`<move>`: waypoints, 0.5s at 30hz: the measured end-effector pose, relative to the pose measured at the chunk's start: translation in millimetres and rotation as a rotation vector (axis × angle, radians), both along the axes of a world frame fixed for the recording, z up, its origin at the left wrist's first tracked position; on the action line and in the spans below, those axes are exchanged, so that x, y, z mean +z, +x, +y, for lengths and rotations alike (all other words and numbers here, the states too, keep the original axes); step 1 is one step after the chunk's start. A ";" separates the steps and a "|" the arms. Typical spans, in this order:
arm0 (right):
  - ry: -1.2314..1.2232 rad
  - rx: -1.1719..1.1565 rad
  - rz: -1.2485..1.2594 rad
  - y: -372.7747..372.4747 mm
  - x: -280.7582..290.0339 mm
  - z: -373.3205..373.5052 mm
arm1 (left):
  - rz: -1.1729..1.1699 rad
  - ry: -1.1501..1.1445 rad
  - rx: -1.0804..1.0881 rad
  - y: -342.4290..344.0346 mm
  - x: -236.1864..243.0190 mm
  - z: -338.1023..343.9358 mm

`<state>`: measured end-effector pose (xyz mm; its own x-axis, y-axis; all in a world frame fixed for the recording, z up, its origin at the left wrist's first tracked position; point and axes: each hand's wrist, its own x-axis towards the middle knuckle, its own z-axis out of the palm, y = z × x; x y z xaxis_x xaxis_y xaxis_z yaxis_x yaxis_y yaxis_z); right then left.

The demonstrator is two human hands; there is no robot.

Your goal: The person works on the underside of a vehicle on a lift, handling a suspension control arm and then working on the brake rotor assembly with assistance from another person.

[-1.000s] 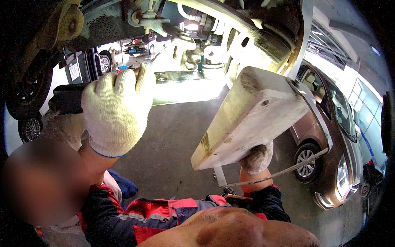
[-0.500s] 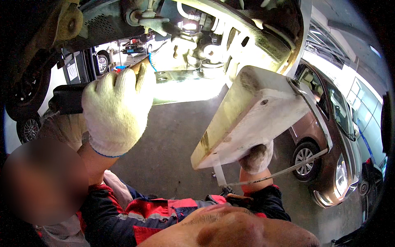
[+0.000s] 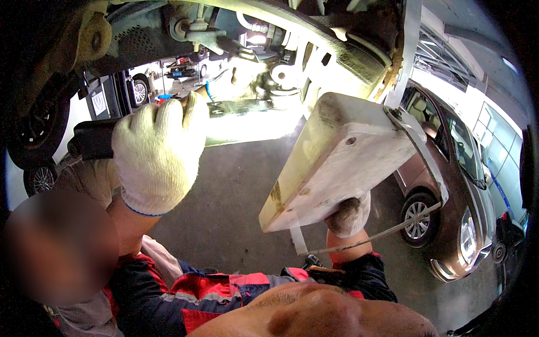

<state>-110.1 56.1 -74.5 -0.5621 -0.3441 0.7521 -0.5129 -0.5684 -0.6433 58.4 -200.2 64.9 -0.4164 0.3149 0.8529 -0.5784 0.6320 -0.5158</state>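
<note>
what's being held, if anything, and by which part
The right hand seems to hold the white block by its lower side, fingers hidden. The left hand curls across the long bar beside its dark end; whether it grips cannot be told.

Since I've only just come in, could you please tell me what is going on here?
Beneath a vehicle underbody, a person's gloved left hand grips a long bar. Their gloved right hand is against a tilted white block, its fingers hidden. A brown car stands to the right.
</note>
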 end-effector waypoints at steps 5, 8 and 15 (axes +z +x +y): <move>-0.016 0.022 -0.097 -7.5 -3.4 3.3 | 0.008 -0.021 -0.002 1.7 -0.3 2.2; -0.021 -0.005 -0.105 0.4 3.0 -2.0 | 0.003 -0.005 -0.025 0.1 -0.5 3.1; -0.230 0.086 -0.108 -13.4 -10.6 1.5 | -0.001 -0.002 -0.048 1.8 -0.1 3.4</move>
<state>-123.5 57.6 -85.2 -0.6194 -0.2207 0.7534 -0.3922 -0.7444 -0.5404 60.2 -196.8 64.8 -0.4015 0.3358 0.8521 -0.5473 0.6580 -0.5172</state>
